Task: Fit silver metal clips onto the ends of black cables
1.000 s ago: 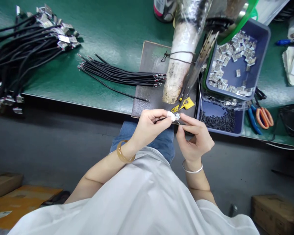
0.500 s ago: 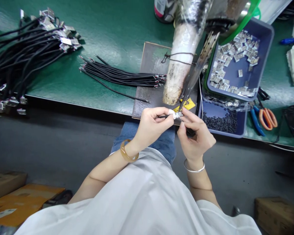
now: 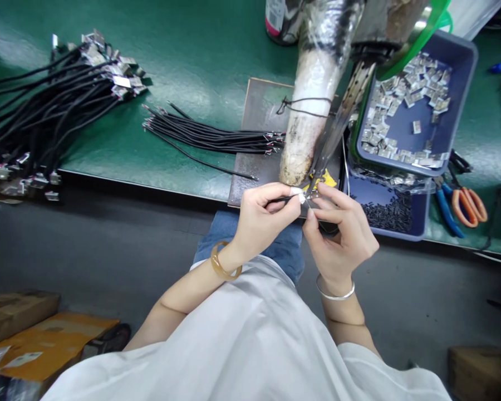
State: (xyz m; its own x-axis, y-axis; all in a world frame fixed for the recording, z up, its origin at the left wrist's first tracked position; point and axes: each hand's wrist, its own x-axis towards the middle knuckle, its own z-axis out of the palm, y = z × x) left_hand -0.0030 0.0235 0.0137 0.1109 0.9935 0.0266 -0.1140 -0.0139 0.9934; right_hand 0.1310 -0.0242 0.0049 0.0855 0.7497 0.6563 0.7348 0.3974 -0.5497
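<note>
My left hand [image 3: 267,210] is closed in a pinch round a black cable [image 3: 281,199], with white wrapping on a fingertip. The cable's end points right, under the tip of a fixed soldering iron [image 3: 344,111]. My right hand [image 3: 342,228] is closed on a thin wire, perhaps solder, between thumb and fingers, and the wire reaches toward the same spot. A small metal connector [image 3: 314,192] shows between the hands, partly hidden by fingers. A bundle of black cables [image 3: 217,138] with stripped ends lies to the left on a dark board [image 3: 261,103].
Connector-ended cables [image 3: 67,94] are heaped at far left. A blue bin [image 3: 459,111] of metal connectors stands above another bin [image 3: 420,220] of small black pieces. Blue-handled pliers [image 3: 448,214] and orange-handled scissors [image 3: 470,207] lie right. A white wrapped column [image 3: 309,128] stands beside the iron.
The whole view has shifted slightly, so the bench things sit a little lower and further right. Both hands stay at the iron's tip, with the connector now more covered by fingers.
</note>
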